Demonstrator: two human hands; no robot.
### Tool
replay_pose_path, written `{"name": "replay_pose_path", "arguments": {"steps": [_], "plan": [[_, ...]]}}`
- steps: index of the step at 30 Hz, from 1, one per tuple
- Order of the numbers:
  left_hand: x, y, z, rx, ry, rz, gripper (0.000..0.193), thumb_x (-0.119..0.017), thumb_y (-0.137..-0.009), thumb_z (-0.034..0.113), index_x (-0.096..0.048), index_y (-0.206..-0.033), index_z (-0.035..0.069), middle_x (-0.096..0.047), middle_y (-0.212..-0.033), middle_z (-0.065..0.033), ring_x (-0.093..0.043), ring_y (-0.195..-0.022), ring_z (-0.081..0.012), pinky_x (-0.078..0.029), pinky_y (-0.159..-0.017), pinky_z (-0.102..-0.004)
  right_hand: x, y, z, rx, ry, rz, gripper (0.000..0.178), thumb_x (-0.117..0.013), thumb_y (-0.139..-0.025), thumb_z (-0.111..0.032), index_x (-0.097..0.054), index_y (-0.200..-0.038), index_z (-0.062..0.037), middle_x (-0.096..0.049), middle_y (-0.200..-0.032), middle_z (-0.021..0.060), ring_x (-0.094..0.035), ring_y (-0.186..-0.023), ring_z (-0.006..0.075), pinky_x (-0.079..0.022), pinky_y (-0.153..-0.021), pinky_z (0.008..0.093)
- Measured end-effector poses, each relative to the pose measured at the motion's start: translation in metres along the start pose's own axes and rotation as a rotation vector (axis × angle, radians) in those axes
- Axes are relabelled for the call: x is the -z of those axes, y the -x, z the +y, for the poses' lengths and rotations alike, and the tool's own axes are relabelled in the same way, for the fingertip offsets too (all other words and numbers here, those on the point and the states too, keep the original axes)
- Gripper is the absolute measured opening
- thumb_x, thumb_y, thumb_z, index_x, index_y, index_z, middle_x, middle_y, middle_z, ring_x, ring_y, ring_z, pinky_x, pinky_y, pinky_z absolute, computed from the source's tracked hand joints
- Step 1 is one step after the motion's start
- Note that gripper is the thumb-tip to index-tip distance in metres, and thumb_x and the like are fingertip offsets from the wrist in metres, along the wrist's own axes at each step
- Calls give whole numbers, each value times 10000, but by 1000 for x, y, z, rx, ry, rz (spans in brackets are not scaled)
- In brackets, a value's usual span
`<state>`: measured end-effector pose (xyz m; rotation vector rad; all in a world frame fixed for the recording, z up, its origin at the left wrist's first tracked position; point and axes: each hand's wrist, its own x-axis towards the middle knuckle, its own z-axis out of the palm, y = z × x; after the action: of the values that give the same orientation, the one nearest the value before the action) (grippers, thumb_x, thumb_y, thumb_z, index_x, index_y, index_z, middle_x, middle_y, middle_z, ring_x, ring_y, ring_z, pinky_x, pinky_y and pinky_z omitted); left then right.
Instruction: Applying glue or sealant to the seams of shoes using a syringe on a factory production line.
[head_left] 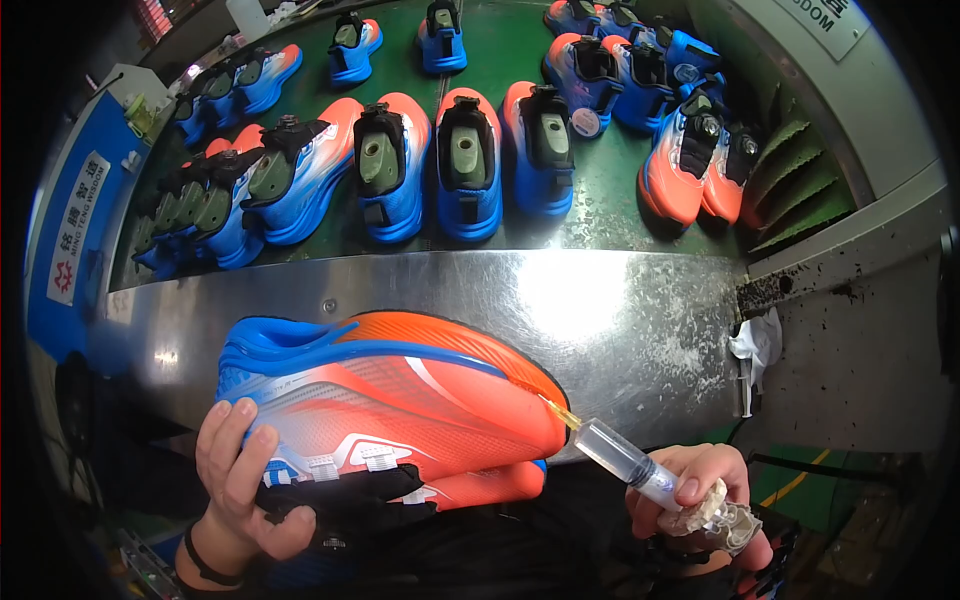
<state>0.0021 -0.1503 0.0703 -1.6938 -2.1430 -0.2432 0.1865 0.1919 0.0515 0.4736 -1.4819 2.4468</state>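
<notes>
Judged as seam filling, in progress: the shoe [400, 405], at lower centre of the frame, is held by the left hand [245, 490], fingers wrapped about its heel end; the syringe [615, 450] is gripped in the right hand's [715, 463] fingers, its tip at the toe's sole edge; even pressure along the edge is presumably required next

One view is given by a wide fisheye camera worn on the head, pointed downward and forward. The bare left hand [240, 495] and bare right hand [716, 466] are seen close up, low in the frame; beyond them the scratched silver metal bench [450, 288] is looked across, and straight edges are bowed toward the dark, rounded rim.
</notes>
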Motion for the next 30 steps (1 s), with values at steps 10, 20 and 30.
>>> {"name": "replay_pose_path", "arguments": {"steps": [10, 20, 30], "plan": [[-1, -4, -1, -4, -15, 14, 349, -500, -872, 305, -338, -1181, 293, -474, -1164, -194, -552, -1034, -416, -447, -907, -550, 3, -1, -6, -8, 79, -51, 787, -731, -707, -605, -515, -1166, -4, -618, -685, 226, -584, -549, 263, -453, -514, 338], [-8, -17, -39, 172, 257, 78, 508, -709, -721, 207, -462, -1159, 132, -523, -1193, -213, -563, -1036, -431, -481, -856, -492, 10, 27, -31, -94, 684, 464, 895, -884, -550, -473, -498, -1175, 36, -586, -995, 108, -586, -828, 214, -481, -752, 341], [20, 30, -42, 1034, 803, -153, 822, -823, -608, 95, -409, -1319, 100, -470, -1148, -71, -551, -1017, -217, -488, -819, -334, 21, 20, -2, -51, 1843, 69, 835, -854, -567, -333, -523, -1285, -67, -509, -1051, 129, -472, -953, 327, -417, -865, 414]]}}
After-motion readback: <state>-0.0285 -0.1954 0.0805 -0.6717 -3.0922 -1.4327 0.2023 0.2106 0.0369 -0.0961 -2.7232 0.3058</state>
